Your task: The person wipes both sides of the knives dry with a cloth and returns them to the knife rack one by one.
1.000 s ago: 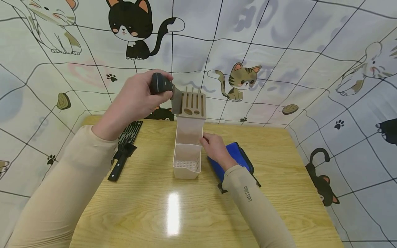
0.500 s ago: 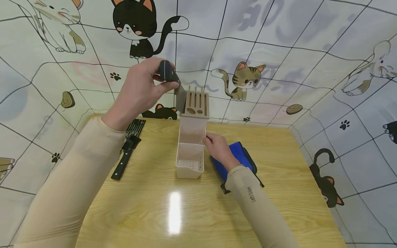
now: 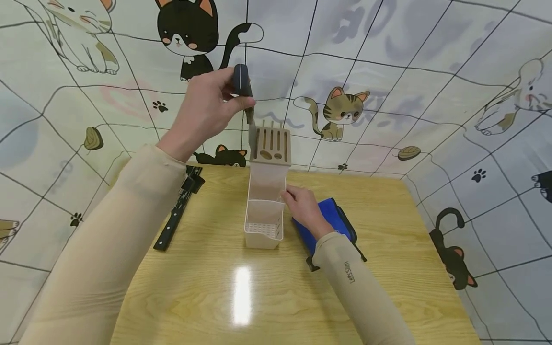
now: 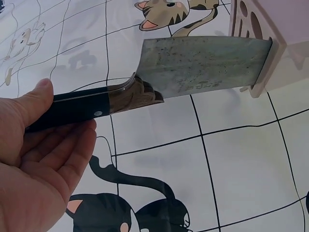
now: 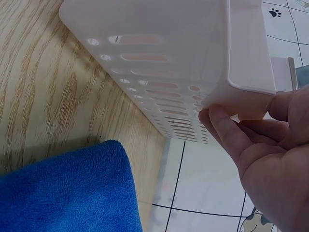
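Observation:
My left hand (image 3: 207, 108) grips a cleaver (image 4: 203, 67) by its dark handle, thumb on one side and fingers on the other. The broad grey blade points down, and its end meets the slotted top at the left side of a cream plastic knife holder (image 3: 263, 243). How deep the blade sits in a slot cannot be told. Lower down, my right hand (image 3: 304, 208) pinches the holder's right side wall; in the right wrist view the fingers (image 5: 227, 128) press the perforated wall near its rim.
A folded blue cloth (image 3: 321, 225) with black edging lies to the right of the holder. At the left, a black-handled utensil (image 3: 170, 227) lies partly behind my left sleeve. The cat-patterned wall (image 3: 336, 57) rises behind the wooden table (image 3: 276, 297).
My left hand has risen and shifted slightly right, turning the cleaver more upright beside the slotted top. The right hand still holds the knife holder, which stays in place.

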Motion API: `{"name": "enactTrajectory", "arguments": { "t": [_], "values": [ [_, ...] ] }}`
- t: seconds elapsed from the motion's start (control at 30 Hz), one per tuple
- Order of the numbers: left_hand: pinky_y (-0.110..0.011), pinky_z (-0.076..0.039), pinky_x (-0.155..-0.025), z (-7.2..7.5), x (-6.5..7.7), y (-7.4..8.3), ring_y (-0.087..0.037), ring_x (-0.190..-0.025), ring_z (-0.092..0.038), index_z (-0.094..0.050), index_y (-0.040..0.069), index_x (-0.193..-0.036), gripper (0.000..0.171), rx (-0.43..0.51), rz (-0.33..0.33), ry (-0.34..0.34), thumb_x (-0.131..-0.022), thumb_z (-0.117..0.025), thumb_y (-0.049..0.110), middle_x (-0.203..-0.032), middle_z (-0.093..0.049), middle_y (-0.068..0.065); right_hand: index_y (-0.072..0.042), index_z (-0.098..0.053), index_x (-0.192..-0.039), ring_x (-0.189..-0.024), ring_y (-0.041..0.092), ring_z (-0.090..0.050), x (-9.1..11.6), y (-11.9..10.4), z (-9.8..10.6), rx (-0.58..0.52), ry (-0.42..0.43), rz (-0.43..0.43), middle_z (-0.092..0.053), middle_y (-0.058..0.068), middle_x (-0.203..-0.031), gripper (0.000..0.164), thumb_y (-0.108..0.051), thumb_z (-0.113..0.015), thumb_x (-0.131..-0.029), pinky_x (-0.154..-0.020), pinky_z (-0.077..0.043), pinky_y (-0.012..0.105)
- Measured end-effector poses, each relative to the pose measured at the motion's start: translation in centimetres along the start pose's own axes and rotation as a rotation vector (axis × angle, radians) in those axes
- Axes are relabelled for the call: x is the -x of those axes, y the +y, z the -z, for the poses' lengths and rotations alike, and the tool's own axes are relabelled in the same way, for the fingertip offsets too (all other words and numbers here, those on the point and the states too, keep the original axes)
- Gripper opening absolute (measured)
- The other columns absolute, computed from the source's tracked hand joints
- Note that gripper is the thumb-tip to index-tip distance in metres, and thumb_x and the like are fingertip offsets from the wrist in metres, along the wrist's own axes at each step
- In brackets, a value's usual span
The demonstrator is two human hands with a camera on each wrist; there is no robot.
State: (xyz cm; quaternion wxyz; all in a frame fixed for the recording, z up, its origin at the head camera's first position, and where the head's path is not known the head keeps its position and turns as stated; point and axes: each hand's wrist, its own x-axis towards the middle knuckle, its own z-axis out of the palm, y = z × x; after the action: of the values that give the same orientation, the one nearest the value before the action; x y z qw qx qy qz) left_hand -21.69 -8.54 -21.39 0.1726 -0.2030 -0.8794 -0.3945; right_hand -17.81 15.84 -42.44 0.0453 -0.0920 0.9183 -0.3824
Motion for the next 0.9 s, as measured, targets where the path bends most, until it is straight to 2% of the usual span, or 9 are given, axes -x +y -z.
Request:
{"name": "enactTrajectory", "arguments": {
  "t": [0.17, 0.4, 0.53, 0.6, 0.7, 0.77, 0.83, 0.9],
  "values": [
    [-0.029, -0.047, -0.084, -0.6, -0.9, 0.0, -0.016, -0.089, -0.066, -0.065, 0.006, -0.098, 0.022, -0.013, 0.017, -0.037, -0.089, -0.072, 0.024, -0.098, -0.071, -0.005, -0.011, -0.064, -0.128, -0.049, 0.015, -0.028, 0.1, 0.2, -0.1, -0.003, 0.000, -0.006, -0.036, 0.002, -0.055, 0.032, -0.025, -0.048, -0.103, -0.055, -0.032, 0.032],
    [-0.028, -0.049, -0.086, -1.1, -1.9, -0.1, -0.015, -0.092, -0.068, -0.064, 0.006, -0.095, 0.022, -0.001, 0.030, -0.035, -0.088, -0.072, 0.024, -0.098, -0.072, -0.005, -0.011, -0.056, -0.137, -0.050, 0.015, -0.030, 0.3, 0.0, 0.2, 0.001, -0.015, -0.006, -0.055, 0.008, -0.068, 0.038, -0.027, -0.047, -0.104, -0.071, -0.042, 0.035],
    [-0.026, -0.047, -0.084, -1.4, -2.2, -0.2, -0.014, -0.091, -0.068, -0.064, 0.006, -0.097, 0.022, -0.008, 0.048, -0.043, -0.089, -0.071, 0.025, -0.099, -0.072, -0.005, -0.012, -0.054, -0.138, -0.052, 0.015, -0.032, 0.3, -0.1, 0.2, -0.005, -0.019, -0.020, -0.060, 0.012, -0.074, 0.038, -0.026, -0.047, -0.104, -0.073, -0.042, 0.037],
    [-0.026, -0.044, -0.081, -1.4, -2.3, -0.4, -0.013, -0.090, -0.067, -0.064, 0.007, -0.098, 0.022, -0.011, 0.064, -0.052, -0.090, -0.071, 0.026, -0.099, -0.072, -0.004, -0.012, -0.054, -0.139, -0.053, 0.016, -0.035, 0.3, -0.2, 0.2, -0.006, -0.020, -0.022, -0.067, 0.014, -0.087, 0.038, -0.026, -0.047, -0.104, -0.075, -0.043, 0.036],
    [-0.025, -0.042, -0.079, -1.7, -2.4, -0.6, -0.013, -0.090, -0.067, -0.064, 0.006, -0.099, 0.023, -0.012, 0.084, -0.061, -0.090, -0.071, 0.026, -0.099, -0.072, -0.005, -0.011, -0.055, -0.138, -0.064, 0.015, -0.049, 0.2, -0.2, 0.2, -0.003, -0.015, -0.020, -0.069, 0.014, -0.111, 0.038, -0.026, -0.047, -0.104, -0.076, -0.044, 0.036],
    [-0.025, -0.042, -0.078, -1.8, -2.5, -0.7, -0.013, -0.090, -0.067, -0.063, 0.007, -0.099, 0.023, -0.013, 0.091, -0.064, -0.090, -0.071, 0.026, -0.099, -0.072, -0.005, -0.011, -0.055, -0.137, -0.062, 0.014, -0.048, 0.2, -0.2, 0.2, -0.004, -0.015, -0.018, -0.070, 0.013, -0.107, 0.038, -0.026, -0.047, -0.104, -0.074, -0.044, 0.035],
    [-0.026, -0.042, -0.078, -1.9, -2.5, -0.8, -0.014, -0.091, -0.067, -0.063, 0.006, -0.098, 0.022, -0.012, 0.094, -0.064, -0.090, -0.071, 0.026, -0.099, -0.072, -0.006, -0.011, -0.055, -0.137, -0.057, 0.013, -0.045, 0.2, -0.2, 0.2, -0.005, -0.017, -0.021, -0.068, 0.011, -0.085, 0.038, -0.026, -0.047, -0.104, -0.071, -0.043, 0.034],
    [-0.027, -0.042, -0.079, -2.0, -2.5, -0.9, -0.014, -0.092, -0.067, -0.062, 0.006, -0.097, 0.022, -0.012, 0.096, -0.064, -0.090, -0.071, 0.025, -0.100, -0.072, -0.006, -0.011, -0.055, -0.138, -0.049, 0.013, -0.033, 0.2, -0.2, 0.1, -0.007, -0.022, -0.021, -0.053, 0.006, -0.063, 0.038, -0.025, -0.047, -0.104, -0.067, -0.042, 0.033]
  ]
}}
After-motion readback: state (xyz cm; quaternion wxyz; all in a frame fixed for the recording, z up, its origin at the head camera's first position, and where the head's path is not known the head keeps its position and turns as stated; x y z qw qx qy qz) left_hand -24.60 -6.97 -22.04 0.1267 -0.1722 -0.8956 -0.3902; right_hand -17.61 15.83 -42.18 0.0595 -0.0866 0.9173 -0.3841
